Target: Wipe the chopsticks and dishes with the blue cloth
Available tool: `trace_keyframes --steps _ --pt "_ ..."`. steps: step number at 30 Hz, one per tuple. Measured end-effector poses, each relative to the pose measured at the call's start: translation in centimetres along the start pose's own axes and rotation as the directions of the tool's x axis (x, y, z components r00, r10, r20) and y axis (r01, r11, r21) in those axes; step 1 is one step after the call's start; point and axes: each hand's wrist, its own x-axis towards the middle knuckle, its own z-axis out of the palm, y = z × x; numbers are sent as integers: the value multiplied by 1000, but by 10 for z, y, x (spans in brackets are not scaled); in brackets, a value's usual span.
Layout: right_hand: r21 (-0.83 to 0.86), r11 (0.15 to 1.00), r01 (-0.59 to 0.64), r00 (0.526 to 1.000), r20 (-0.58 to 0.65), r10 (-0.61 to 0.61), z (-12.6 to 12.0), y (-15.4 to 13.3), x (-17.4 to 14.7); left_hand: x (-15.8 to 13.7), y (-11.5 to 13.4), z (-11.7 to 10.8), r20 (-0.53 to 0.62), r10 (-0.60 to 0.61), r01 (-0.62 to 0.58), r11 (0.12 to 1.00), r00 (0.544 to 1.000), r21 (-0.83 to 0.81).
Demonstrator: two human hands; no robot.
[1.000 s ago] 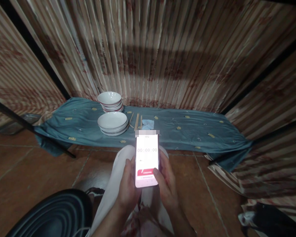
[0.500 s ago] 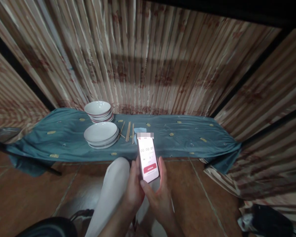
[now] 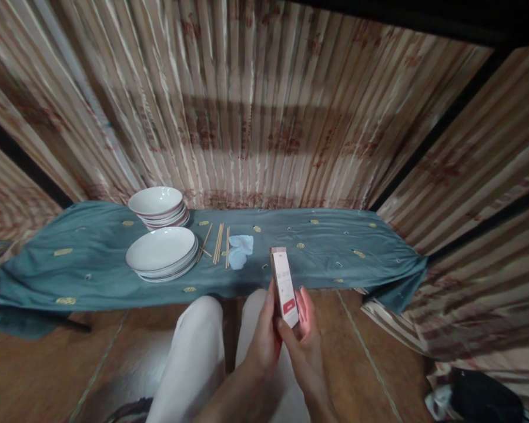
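Observation:
A smartphone (image 3: 284, 288) with a lit white screen and a red button is held above my lap. My left hand (image 3: 267, 335) grips its left side from below. On the other side my right hand (image 3: 306, 335) holds it, with the thumb at the lower edge of the screen and the fingers along the right edge. On the table beyond lie a light blue cloth (image 3: 240, 251) and several wooden chopsticks (image 3: 219, 242). Left of them stand a stack of white plates (image 3: 162, 252) and, behind it, a stack of white bowls (image 3: 157, 202).
A teal patterned tablecloth (image 3: 308, 264) covers the low table in front of my knees. Striped curtains (image 3: 264, 117) hang behind it and at the sides, with dark frame bars (image 3: 436, 132). A dark object (image 3: 485, 396) lies on the tiled floor at right.
Both hands have moved right with the phone, which is now turned more edge-on. The blue cloth behind it has come into full view. My view has shifted slightly.

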Motion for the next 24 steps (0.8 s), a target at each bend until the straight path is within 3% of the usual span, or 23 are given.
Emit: trace_keyframes --steps 3,6,10,14,18,24 --pt "77 997 -13 1000 -21 15 -11 12 12 15 -14 -1 11 -12 11 999 1000 44" --pt "68 997 -31 996 -81 36 -26 27 31 28 -23 -7 -66 -13 20 995 998 102" --pt "-31 999 -15 983 -183 9 -61 42 74 36 -24 -21 -99 -18 36 982 995 184" --pt "-262 965 -35 957 -287 -43 -110 51 130 40 -23 -33 -102 1 20 979 995 204" --pt "-511 857 -69 939 -323 -117 -160 54 186 43 -27 -39 -158 -18 50 979 987 198" --pt "-814 550 -187 909 -356 -218 -220 45 262 47 -29 -40 -165 -29 60 981 986 184"
